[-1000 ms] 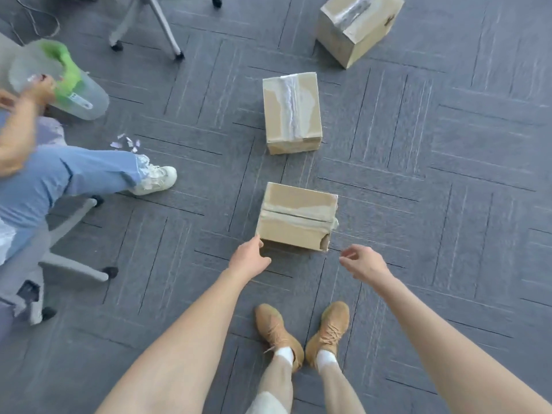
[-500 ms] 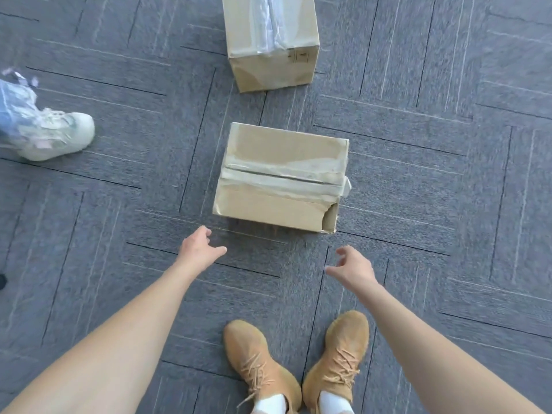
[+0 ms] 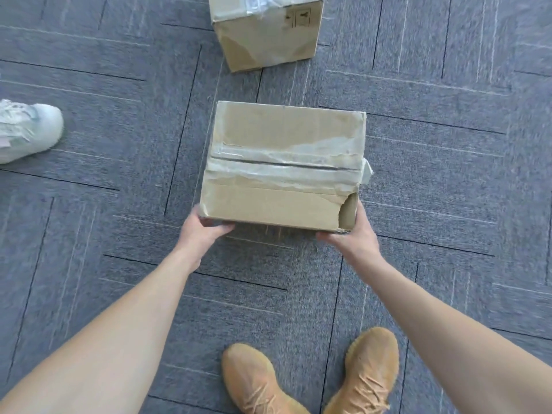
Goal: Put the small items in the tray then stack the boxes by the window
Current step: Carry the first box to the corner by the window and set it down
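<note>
Left hand [image 3: 199, 231], right hand [image 3: 355, 234] grip near corners of box [image 3: 283, 165]; long axis left-right.

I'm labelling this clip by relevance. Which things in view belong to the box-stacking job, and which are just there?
Part of the job:
near box, gripped at its front corners by the left hand and right hand
far box, on the carpet beyond it

Just there:
white shoe of another person, at the left edge
tan shoes of the wearer
carpet
</note>
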Tool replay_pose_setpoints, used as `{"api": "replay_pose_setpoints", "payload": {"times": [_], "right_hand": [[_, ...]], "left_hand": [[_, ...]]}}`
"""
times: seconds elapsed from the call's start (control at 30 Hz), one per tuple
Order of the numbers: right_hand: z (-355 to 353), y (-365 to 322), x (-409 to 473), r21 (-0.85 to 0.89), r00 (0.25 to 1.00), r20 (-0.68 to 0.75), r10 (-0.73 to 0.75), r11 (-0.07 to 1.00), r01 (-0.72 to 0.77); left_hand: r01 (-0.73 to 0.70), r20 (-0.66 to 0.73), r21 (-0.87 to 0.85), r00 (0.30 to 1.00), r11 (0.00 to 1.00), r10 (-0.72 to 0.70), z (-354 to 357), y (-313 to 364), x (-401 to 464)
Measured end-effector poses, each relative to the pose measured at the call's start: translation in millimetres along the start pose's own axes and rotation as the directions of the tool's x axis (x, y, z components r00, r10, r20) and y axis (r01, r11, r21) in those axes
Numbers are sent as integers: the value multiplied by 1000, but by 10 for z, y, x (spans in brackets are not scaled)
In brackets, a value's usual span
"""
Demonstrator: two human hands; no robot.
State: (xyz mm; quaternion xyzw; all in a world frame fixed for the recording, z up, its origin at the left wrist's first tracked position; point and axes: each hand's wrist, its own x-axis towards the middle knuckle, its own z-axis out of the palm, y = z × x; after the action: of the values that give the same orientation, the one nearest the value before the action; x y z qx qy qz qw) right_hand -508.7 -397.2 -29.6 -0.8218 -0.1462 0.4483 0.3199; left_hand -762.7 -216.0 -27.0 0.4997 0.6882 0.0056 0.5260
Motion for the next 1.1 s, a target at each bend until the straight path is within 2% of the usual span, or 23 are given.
{"api": "replay_pose_setpoints", "payload": {"times": [0.27,0.5,0.63,0.77,0.9,1.1], "right_hand": [[-388,-460,-78,294,992,97,-82,955,50],[-642,-1030,-247,279,966,235,-107,960,39],[-820,-1324,-470,301,963,251,-101,953,22],[-1123,-1609,-746,315,966,246,-77,949,-4],[-1505,-1973,-1109,388,976,210,-57,921,-30],[-2449,-2728,-1601,446,993,77,-94,894,50]], "left_hand": [[-60,76,-75,995,995,66,-113,468,-142],[46,128,-140,991,989,-28,-400,866,-440],[66,172,-80,984,995,-51,-624,1157,-723],[84,228,-76,972,994,-65,-828,1533,-1036],[7,278,-117,960,993,26,-932,2054,-1361],[-93,399,-216,900,972,175,-1013,3403,-2044]]}}
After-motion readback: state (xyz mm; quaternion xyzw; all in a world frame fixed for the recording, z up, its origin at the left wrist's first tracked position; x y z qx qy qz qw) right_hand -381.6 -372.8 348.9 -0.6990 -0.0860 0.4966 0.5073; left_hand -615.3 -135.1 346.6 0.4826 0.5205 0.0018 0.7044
